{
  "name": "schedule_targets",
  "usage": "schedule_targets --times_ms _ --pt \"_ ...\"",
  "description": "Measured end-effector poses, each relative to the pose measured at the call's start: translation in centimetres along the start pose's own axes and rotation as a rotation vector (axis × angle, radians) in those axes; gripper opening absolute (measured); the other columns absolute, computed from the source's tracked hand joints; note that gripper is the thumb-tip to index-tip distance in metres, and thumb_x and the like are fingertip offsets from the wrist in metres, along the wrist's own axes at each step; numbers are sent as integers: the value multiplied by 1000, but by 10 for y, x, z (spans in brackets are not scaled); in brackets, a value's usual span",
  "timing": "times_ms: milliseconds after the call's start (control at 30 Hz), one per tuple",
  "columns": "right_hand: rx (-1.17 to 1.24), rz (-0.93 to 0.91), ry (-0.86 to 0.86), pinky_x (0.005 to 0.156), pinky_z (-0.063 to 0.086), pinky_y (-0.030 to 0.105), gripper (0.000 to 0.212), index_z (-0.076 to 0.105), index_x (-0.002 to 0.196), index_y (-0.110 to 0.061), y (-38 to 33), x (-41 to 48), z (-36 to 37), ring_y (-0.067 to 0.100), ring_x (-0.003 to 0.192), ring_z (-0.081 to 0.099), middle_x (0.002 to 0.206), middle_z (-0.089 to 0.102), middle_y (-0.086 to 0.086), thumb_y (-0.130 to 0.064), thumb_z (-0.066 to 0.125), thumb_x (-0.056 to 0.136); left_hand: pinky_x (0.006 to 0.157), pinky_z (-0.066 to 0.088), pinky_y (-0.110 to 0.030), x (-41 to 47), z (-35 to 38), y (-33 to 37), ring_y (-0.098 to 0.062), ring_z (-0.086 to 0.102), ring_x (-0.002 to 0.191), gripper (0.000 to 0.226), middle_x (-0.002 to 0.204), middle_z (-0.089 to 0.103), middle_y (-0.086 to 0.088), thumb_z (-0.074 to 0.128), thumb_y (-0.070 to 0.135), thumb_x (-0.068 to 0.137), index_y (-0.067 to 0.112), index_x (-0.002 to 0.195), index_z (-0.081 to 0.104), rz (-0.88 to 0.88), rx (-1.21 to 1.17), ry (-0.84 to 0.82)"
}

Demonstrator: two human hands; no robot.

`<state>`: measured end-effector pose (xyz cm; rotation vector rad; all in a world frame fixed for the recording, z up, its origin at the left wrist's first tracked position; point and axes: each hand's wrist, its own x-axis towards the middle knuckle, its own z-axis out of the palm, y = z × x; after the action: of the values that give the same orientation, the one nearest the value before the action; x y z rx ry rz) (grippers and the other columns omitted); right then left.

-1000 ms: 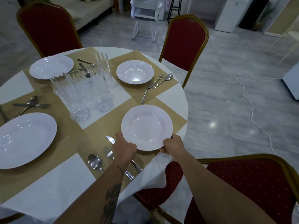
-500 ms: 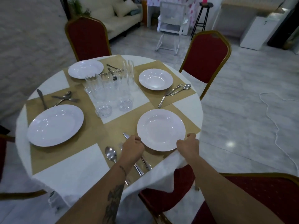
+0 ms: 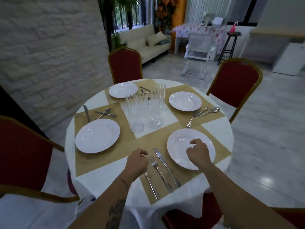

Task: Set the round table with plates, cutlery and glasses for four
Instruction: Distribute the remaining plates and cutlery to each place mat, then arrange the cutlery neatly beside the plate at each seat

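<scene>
At near table (image 3: 99, 172) edge, R hand (image 3: 197, 152) has released soup plate (image 3: 178, 146) — loose, empty; L hand (image 3: 137, 160) over spoon (image 3: 151, 184), grip unclear — plate placed.

A single wide-angle view from the person's head, looking forward and steeply down across a round table (image 3: 216, 128) from its near edge. Both forearms enter from the bottom of the frame, with the left hand (image 3: 137, 161) and right hand (image 3: 198, 152) close below the lens, over the nearest place setting. The whole tabletop fits in view (straight lines bow toward the frame edges, as wide lenses make them). The camera faces the far side of the room: a red chair (image 3: 125, 65) beyond the far edge, a white brick wall (image 3: 49, 55) on the left, a cream sofa (image 3: 145, 45) farther back. The floor (image 3: 264, 129) falls away at right.
</scene>
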<state>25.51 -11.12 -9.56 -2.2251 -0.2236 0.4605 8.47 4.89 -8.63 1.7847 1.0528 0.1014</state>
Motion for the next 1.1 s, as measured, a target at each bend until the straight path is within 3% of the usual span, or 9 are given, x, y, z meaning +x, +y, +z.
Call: schedule_targets --times_ms 67,167,233,333,433,567,700,1000,1100 --pt "-18 -19 18 90 47 35 38 57 122 -10 -4 -5 -1 32 107 59 119 59 15 -5 61 85 47 47 -18 0 -7 0 -16 66 64 28 92 68 -10 48 3 84 16 103 63 40 10 -11" --pt "-18 -8 48 87 49 34 41 57 123 -11 -11 -23 -7 28 103 59 118 58 13 -5 59 82 67 59 -36 4 -19 6 -23 67 71 27 91 69 -11 51 6 80 20 98 64 108 -9 -62" --pt "-18 -14 76 84 46 32 42 56 121 -15 -13 -36 -16 24 105 56 123 53 9 -7 58 80 75 57 -39 5 -22 15 -23 66 73 24 86 70 -8 54 7 80 23 96 64 147 -17 -102" --pt "-38 -15 119 78 46 29 41 56 119 -17 -10 -57 -35 21 106 55 128 50 9 -8 57 78 68 51 -34 -4 -18 27 -21 64 71 23 81 70 -8 56 6 84 18 101 64 179 -75 -175" --pt "-67 -2 128 63 44 26 43 55 123 -16 1 -82 -56 16 91 56 125 47 5 -7 57 81 63 50 -33 -22 -6 34 -21 64 72 23 85 69 -9 54 3 84 16 101 64 187 -105 -235" --pt "-109 -26 163 76 51 31 45 53 127 -19 16 -103 -95 21 101 56 129 47 7 -13 59 83 67 49 -34 -50 19 49 -21 64 70 24 87 68 -12 55 1 86 13 104 64 219 -139 -287" --pt "-118 -29 151 59 45 24 43 52 129 -18 31 -119 -136 16 91 55 131 45 7 -13 59 87 68 48 -32 -79 46 62 -20 65 70 23 89 68 -12 54 0 87 13 104 65 231 -150 -334" --pt "-197 -142 71 69 53 30 39 54 127 -14 99 -147 -269 23 101 58 117 47 4 -12 59 89 66 52 -34 -170 178 125 -23 64 75 23 91 69 -17 57 1 87 10 106 65 279 -242 -283" --pt "-236 -144 16 75 52 30 42 52 130 -14 127 -150 -314 22 102 57 113 48 3 -13 59 89 74 56 -37 -210 230 141 -23 64 78 23 93 68 -16 56 0 89 9 110 64 236 -251 -271"
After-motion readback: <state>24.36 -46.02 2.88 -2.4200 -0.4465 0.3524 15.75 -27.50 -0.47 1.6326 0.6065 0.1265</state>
